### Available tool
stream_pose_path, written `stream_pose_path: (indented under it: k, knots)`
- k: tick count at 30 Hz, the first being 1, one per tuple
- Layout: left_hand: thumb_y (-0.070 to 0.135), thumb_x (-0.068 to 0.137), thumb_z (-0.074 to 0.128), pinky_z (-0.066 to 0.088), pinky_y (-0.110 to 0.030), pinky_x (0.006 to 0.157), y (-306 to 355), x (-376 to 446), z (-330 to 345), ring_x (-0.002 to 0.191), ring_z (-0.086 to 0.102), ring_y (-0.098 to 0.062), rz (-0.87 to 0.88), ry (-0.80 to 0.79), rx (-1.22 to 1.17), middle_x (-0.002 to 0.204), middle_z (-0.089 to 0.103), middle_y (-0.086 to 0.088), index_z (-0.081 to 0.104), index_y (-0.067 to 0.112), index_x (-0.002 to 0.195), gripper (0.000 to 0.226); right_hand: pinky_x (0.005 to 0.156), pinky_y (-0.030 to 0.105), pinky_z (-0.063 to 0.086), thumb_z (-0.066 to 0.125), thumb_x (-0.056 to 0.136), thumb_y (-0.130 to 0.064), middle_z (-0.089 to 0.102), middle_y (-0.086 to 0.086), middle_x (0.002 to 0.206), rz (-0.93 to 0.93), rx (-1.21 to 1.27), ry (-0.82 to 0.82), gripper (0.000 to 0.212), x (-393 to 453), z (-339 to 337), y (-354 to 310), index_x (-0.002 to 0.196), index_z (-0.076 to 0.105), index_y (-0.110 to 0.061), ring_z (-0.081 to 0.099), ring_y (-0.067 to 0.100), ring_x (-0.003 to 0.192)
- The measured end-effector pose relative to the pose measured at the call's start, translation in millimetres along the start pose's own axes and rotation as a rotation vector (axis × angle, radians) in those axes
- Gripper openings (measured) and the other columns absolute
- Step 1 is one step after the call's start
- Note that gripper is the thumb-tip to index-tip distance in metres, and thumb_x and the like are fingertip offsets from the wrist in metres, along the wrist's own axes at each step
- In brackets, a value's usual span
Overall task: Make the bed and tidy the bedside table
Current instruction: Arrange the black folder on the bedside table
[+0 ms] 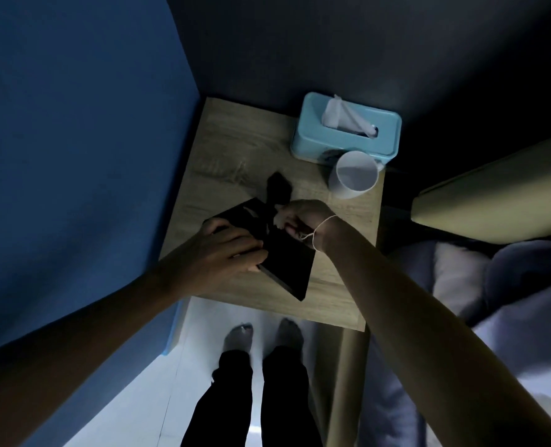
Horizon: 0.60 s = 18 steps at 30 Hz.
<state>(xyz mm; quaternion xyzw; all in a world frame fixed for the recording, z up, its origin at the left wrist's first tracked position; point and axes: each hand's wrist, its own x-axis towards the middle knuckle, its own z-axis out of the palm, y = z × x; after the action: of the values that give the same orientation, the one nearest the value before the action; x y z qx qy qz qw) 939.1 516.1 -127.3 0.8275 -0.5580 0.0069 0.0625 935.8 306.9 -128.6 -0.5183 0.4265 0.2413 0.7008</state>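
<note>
Gripping black book (277,253) w/ both hands, near table (222,150) front edge.

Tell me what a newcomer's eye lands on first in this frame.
The two hands at the middle of the wooden table: the left hand grips a black book while the right hand pinches something small at its top edge. Behind them, at the table's far right corner, a pale blue tissue box stands out in the dim room, with a white cup just in front of it.
</note>
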Motion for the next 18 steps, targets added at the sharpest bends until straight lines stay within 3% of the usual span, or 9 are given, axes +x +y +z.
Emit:
stream_pose_path:
  k: [2, 5, 7, 9, 13, 15, 16, 18]
  knots:
    - [0.035, 0.091, 0.048, 0.032, -0.039, 0.100, -4, -14, 12, 0.110, 0.062, -0.015, -0.019, -0.105, -0.032, 0.115, 0.068, 0.007, 0.072, 0.027, 0.107, 0.030, 0.038, 0.018, 0.031, 0.063, 0.084, 0.003, 0.046, -0.002, 0.039, -0.149, 0.024, -0.021, 0.025, -2, -3, 0, 0.067, 0.053, -0.011, 0.040, 0.007, 0.032]
    - [0.041, 0.100, 0.036, 0.027, -0.047, 0.110, -5, -22, 16, 0.129, 0.045, -0.014, -0.122, -0.283, -0.093, 0.135, 0.055, 0.008, 0.058, 0.031, 0.127, 0.036, 0.053, 0.023, 0.047, 0.067, 0.081, 0.007, 0.059, -0.001, 0.059, -0.358, -0.037, -0.015, 0.019, -4, -8, 2, 0.077, 0.058, -0.010, 0.056, 0.010, 0.052]
    - [0.040, 0.101, 0.034, 0.030, -0.048, 0.108, -4, -23, 11, 0.126, 0.048, -0.016, -0.133, -0.246, -0.135, 0.132, 0.058, 0.006, 0.062, 0.029, 0.123, 0.038, 0.063, 0.027, 0.049, 0.070, 0.077, 0.009, 0.062, 0.001, 0.067, -0.462, -0.097, 0.013, 0.021, -2, -13, 7, 0.077, 0.061, -0.010, 0.059, 0.015, 0.065]
    - [0.035, 0.094, 0.043, 0.030, -0.045, 0.104, 0, -24, 4, 0.120, 0.054, -0.019, -0.067, -0.204, -0.122, 0.127, 0.062, 0.002, 0.065, 0.023, 0.119, 0.035, 0.062, 0.022, 0.046, 0.073, 0.075, 0.007, 0.061, -0.004, 0.064, -0.510, -0.203, 0.057, 0.025, -3, -17, 10, 0.072, 0.062, -0.015, 0.055, 0.009, 0.064]
    - [0.032, 0.085, 0.042, 0.029, -0.040, 0.097, 7, -17, -14, 0.105, 0.065, -0.023, 0.026, -0.071, -0.099, 0.113, 0.069, -0.002, 0.071, 0.019, 0.108, 0.039, 0.055, 0.020, 0.043, 0.069, 0.080, 0.007, 0.061, -0.007, 0.058, -0.351, -0.196, 0.030, 0.020, -4, -17, 15, 0.079, 0.061, -0.012, 0.054, 0.004, 0.052]
    - [0.030, 0.095, 0.034, 0.031, -0.039, 0.094, 9, -14, -23, 0.100, 0.066, -0.023, 0.037, 0.005, -0.135, 0.109, 0.070, -0.003, 0.073, 0.017, 0.104, 0.042, 0.061, 0.023, 0.046, 0.067, 0.084, 0.001, 0.065, 0.001, 0.072, -0.260, -0.230, 0.024, 0.018, -6, -16, 13, 0.101, 0.063, -0.004, 0.058, 0.009, 0.059]
    - [0.030, 0.101, 0.028, 0.033, -0.039, 0.092, 9, -13, -28, 0.100, 0.066, -0.023, 0.045, 0.032, -0.150, 0.109, 0.070, -0.003, 0.072, 0.016, 0.105, 0.047, 0.070, 0.025, 0.048, 0.068, 0.085, -0.005, 0.065, 0.005, 0.083, -0.256, -0.298, 0.041, 0.033, -9, -18, 10, 0.116, 0.059, -0.001, 0.060, 0.013, 0.070]
    - [0.030, 0.103, 0.030, 0.038, -0.039, 0.088, 10, -10, -35, 0.100, 0.064, -0.022, 0.068, 0.090, -0.162, 0.111, 0.069, -0.004, 0.070, 0.014, 0.109, 0.043, 0.083, 0.014, 0.044, 0.067, 0.088, -0.013, 0.062, 0.003, 0.103, -0.339, -0.473, 0.130, 0.049, -27, -24, 2, 0.132, 0.050, -0.002, 0.057, 0.012, 0.095]
